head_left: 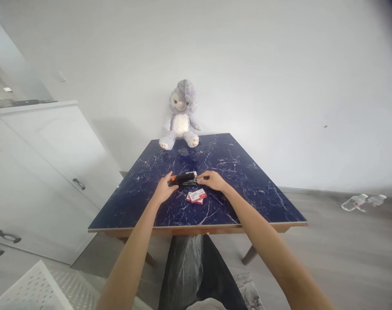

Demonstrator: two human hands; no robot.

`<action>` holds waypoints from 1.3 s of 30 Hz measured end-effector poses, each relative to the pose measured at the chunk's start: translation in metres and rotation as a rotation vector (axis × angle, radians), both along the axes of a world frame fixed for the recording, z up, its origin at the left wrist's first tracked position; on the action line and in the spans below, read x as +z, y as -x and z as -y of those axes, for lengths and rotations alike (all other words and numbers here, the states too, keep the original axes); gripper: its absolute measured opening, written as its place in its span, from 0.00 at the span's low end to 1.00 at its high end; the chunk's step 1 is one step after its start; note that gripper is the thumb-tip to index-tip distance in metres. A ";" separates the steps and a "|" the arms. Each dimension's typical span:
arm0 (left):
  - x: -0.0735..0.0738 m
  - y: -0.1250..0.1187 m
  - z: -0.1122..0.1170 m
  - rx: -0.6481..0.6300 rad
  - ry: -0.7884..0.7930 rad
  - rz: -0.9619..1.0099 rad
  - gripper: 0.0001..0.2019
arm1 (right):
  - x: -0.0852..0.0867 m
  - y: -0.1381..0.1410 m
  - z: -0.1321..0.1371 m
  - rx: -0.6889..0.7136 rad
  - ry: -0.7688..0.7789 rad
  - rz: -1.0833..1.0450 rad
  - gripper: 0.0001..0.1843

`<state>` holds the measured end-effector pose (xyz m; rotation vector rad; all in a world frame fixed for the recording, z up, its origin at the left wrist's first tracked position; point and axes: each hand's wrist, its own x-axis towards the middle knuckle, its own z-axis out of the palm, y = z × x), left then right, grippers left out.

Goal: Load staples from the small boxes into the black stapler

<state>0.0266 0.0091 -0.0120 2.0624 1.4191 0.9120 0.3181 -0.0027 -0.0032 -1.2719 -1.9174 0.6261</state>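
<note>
A black stapler (184,178) with an orange patch lies sideways over the middle of the blue table. My left hand (164,188) is closed around its left end, thumb in front. At the other end, the fingers of my right hand (214,181) are pinched on a thin metal part with a dark tip, which sticks out of the stapler. Just in front of it, small red-and-white boxes (197,196) overlap on the tabletop. Another white and red box (191,173) shows partly behind the stapler.
A lilac plush toy (180,116) sits at the table's (247,193) far edge, against the wall. White cabinets (47,172) stand to the left, and a white perforated basket (34,290) is at lower left. Plastic bottles (357,201) lie on the floor at right.
</note>
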 end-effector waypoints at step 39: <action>0.013 -0.005 0.008 -0.025 -0.109 -0.081 0.23 | 0.016 0.027 0.015 -0.215 0.048 0.626 0.17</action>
